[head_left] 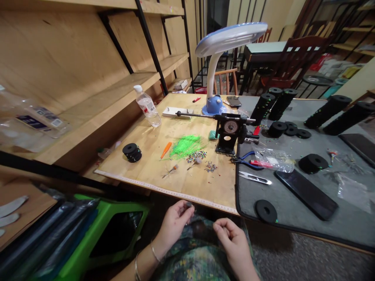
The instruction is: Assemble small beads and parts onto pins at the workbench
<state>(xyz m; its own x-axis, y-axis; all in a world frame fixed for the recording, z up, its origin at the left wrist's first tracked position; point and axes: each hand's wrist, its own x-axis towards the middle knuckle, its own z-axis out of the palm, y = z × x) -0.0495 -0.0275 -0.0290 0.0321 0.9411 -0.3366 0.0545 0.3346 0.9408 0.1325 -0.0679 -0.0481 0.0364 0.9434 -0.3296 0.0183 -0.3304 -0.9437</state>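
Both hands are low, over my lap and below the front edge of the wooden table (152, 171). My left hand (175, 223) is closed in a pinch on a small dark item at its fingertips, too small to name. My right hand (231, 236) is curled shut beside it, fingers pressed together; what it holds, if anything, does not show. On the table ahead lie a bundle of bright green strands (185, 145), a scatter of small beads (196, 156), an orange-handled tool (165, 150) and a black hand-cranked winder (230, 132).
A grey mat (293, 207) on the right carries black foam discs (265, 210), black rolls, a phone (306, 193), snips (254, 178) and blue pliers. A desk lamp (218, 58) and water bottle (147, 106) stand at the back. Wooden shelves run along the left; a green stool (96, 234) sits lower left.
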